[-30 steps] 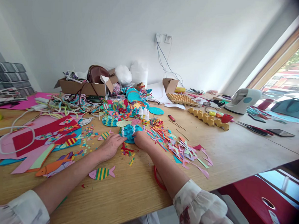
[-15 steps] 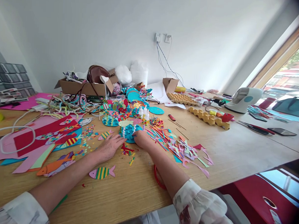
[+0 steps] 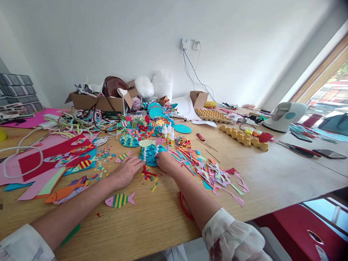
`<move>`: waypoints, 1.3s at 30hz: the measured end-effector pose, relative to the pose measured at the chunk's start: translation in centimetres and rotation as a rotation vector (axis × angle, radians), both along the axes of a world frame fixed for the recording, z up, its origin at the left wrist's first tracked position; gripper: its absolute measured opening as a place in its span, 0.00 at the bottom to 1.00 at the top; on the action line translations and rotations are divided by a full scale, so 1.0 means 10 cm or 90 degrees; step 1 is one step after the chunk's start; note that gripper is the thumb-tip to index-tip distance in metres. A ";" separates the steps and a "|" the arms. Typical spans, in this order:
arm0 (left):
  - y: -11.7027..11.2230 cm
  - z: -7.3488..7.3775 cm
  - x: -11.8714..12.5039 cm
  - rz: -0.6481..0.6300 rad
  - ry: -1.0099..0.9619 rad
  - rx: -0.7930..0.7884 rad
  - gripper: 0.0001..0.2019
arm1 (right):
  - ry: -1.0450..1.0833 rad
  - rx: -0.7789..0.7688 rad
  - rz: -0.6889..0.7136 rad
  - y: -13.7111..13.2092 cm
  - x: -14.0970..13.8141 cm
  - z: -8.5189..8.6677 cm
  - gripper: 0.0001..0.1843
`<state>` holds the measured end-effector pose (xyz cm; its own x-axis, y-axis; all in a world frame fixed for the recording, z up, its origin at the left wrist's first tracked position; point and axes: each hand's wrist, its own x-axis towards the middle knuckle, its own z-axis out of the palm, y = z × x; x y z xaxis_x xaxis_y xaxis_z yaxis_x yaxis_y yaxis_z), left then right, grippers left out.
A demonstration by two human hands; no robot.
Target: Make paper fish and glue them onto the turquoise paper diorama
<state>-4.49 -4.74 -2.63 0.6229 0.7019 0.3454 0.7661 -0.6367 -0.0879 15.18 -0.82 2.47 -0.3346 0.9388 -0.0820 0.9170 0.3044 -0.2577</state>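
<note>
In the head view, a round blue paper base with blue egg-carton cups (image 3: 152, 152) sits on the table in front of me, with pale wavy strips standing on it. My right hand (image 3: 165, 162) rests at its right edge, fingers curled in against the cups; whatever they pinch is hidden. Just left of the base, my left hand (image 3: 129, 171) lies with its fingers stretched out, holding nothing. Red and yellow paper scraps (image 3: 149, 173) lie between my hands. A striped paper fish (image 3: 120, 200) is nearer to me, and a smaller striped fish (image 3: 123, 157) lies beyond my left hand.
White glue bottles (image 3: 168, 131) stand behind the blue base. Paper strips (image 3: 215, 172) spread to the right, near a yellow egg-carton strip (image 3: 243, 138). Red scissor handles (image 3: 185, 207) show partly under my right forearm. Coloured sheets (image 3: 30, 163) and a white cable (image 3: 19, 148) lie left.
My left hand has drawn back slightly from the blue base. My right hand stays at the base's right edge with little visible movement.
</note>
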 end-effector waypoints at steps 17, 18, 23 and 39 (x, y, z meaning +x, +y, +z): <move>-0.12 0.25 0.48 0.010 0.052 -0.117 0.14 | 0.003 0.047 0.004 0.02 0.01 -0.06 0.21; -0.12 0.24 0.47 0.013 0.053 -0.122 0.14 | 0.003 0.051 0.004 0.02 0.01 -0.07 0.21; -0.12 0.21 0.44 0.010 0.025 -0.137 0.15 | 0.007 0.068 -0.003 0.05 0.01 -0.10 0.20; -0.17 0.25 0.44 0.009 -0.036 -0.175 0.15 | 0.024 0.092 -0.017 -0.05 0.06 -0.02 0.15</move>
